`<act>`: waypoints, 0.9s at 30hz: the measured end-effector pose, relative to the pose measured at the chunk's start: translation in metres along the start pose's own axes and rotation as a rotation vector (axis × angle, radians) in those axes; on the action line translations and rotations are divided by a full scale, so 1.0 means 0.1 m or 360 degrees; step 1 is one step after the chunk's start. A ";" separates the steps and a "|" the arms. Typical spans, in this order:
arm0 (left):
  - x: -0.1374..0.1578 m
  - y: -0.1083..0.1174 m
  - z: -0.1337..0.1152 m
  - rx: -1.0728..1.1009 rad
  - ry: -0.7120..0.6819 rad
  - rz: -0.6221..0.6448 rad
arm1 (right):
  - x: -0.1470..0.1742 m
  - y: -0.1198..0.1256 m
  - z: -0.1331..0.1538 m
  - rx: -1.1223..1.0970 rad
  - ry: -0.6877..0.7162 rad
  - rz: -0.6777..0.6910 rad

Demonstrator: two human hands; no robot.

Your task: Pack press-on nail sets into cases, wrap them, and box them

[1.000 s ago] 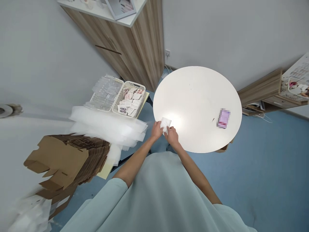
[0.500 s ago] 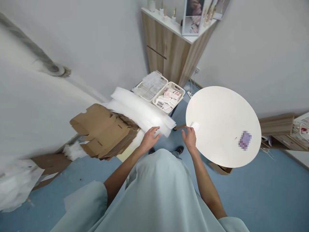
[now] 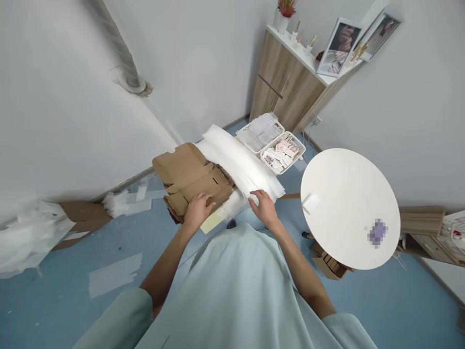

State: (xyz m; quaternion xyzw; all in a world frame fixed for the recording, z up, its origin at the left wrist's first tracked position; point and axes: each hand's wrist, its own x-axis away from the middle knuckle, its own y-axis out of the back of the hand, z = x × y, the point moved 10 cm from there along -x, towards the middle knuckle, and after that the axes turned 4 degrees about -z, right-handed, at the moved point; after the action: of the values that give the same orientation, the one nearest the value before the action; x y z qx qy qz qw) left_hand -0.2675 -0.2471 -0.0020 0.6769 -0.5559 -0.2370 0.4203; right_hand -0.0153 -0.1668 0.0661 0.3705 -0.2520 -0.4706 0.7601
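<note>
My left hand (image 3: 197, 210) is over the near edge of a stack of flat brown cardboard boxes (image 3: 185, 169), its fingers apart and holding nothing; whether it touches the cardboard I cannot tell. Just right of it, my right hand (image 3: 264, 207) hangs by the near end of the white foam sheets (image 3: 241, 162), fingers spread and empty. The sheets lie across behind the stack, partly over its edge. Beyond them stand two white baskets, one with clear plastic bags (image 3: 260, 131), the other with small printed cards (image 3: 281, 154).
To the right stands a round white table (image 3: 348, 194) with a small white object (image 3: 310, 203) on its rim and a blurred purple item (image 3: 378, 233). Below it is an open carton (image 3: 329, 264). A wooden cabinet (image 3: 290, 82) fills the corner. White plastic (image 3: 32, 237) lies on the left floor.
The view has swung left and closer to the cardboard stack. My left hand has come over the stack's edge, and my right hand has moved from beside the round table to the foam sheets.
</note>
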 end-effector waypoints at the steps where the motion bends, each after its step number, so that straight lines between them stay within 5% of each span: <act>1: -0.01 -0.01 0.01 0.0033 0.0029 0.0026 | -0.03 -0.05 0.10 0.0004 0.0040 0.0041; 10: -0.16 0.09 0.09 -0.0016 0.0095 0.0101 | -0.20 -0.86 1.00 0.0187 0.0544 0.0508; 14: -0.18 0.03 0.05 -0.0140 0.0067 0.0080 | -0.20 -1.20 0.95 0.0479 0.0488 0.0720; 19: -0.09 0.03 -0.02 -0.0083 -0.0031 0.0019 | -0.19 -1.32 0.87 0.0645 0.0358 0.0860; 23: 0.02 0.46 -0.20 0.0018 -0.0164 -0.0244 | -0.26 -1.34 0.93 0.0661 0.0327 0.0976; 27: 0.16 1.20 -0.51 0.0123 -0.0263 -0.0625 | -0.29 -1.21 1.01 0.0581 0.0351 0.0957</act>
State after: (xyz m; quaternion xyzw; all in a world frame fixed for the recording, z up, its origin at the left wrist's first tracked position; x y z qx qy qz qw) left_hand -0.2897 -0.2499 0.1278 0.7660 -0.4546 -0.3476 0.2929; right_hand -0.1652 -0.2080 0.0287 0.4578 -0.3461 -0.1307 0.8084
